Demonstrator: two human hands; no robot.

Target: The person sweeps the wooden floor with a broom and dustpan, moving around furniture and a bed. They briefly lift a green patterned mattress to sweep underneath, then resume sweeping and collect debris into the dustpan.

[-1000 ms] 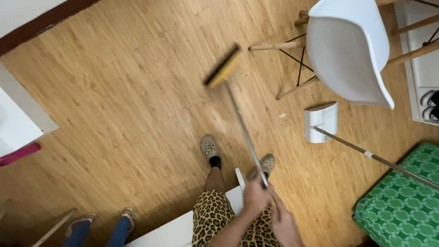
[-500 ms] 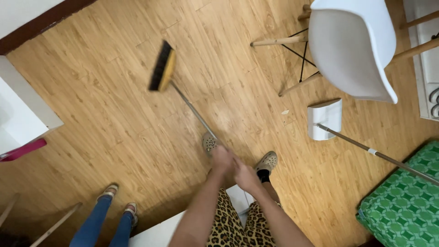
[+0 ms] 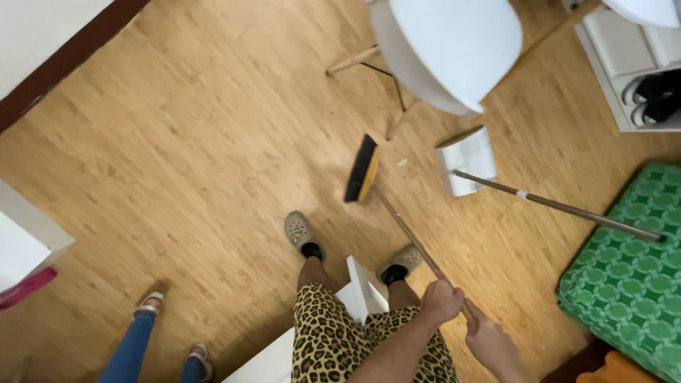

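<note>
Wooden broom point(image 3: 369, 174) feels light & stiff, head-heavy tho; both grips clamped on its thin handle, left hand point(image 3: 441, 301) above right hand point(image 3: 491, 345). Bristles on the floor point(image 3: 177, 163) nr white dustpan point(image 3: 464, 159).

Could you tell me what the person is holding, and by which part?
A broom, gripped on the upper end of its handle by both hands: left hand, right hand just above it.
</note>
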